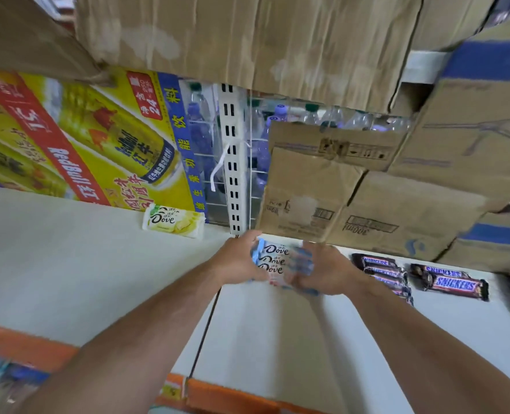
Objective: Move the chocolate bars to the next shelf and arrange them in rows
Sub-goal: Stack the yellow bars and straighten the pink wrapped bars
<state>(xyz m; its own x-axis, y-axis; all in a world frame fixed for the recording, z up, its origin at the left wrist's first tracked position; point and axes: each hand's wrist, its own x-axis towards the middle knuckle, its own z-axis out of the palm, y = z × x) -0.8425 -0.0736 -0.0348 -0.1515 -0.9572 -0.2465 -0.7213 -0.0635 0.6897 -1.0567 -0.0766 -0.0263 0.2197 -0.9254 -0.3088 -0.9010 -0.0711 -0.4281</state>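
Note:
A stack of blue-and-white Dove chocolate bars (274,259) sits between my two hands, just right of the seam between two white shelves. My left hand (238,261) grips the stack's left end and my right hand (322,271) grips its right end, fingers curled over the wrappers. One yellow-and-white Dove bar (173,224) lies alone at the back of the left shelf (83,264). Several brown Snickers bars (382,271) lie on the right shelf (277,339), with more Snickers bars (451,282) further right.
Cardboard boxes (352,201) stand at the back of the right shelf just above my hands. A yellow Red Bull carton (83,138) backs the left shelf. A slotted white upright (232,162) divides the bays, with water bottles (203,130) behind. Orange shelf edging (232,392) runs along the front.

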